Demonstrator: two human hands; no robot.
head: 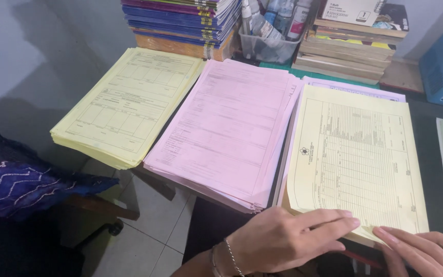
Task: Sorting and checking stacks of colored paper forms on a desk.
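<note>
My left hand (pixel 288 238), with a thin bracelet on the wrist, lies flat with its fingers stretched over the near edge of a pale yellow printed form (pixel 357 154). My right hand (pixel 426 251) touches the same sheet's near right corner with its fingertips. That form tops a stack that has pink sheets under it. Neither hand grips anything.
A pink stack of forms (pixel 226 128) lies in the middle and a yellow stack (pixel 126 105) at the left, overhanging the table edge. Behind stand piled notebooks (pixel 180 23), a clear tub of bottles (pixel 270 31) and stacked books (pixel 349 48). A blue patterned cloth (pixel 21 187) lies at left.
</note>
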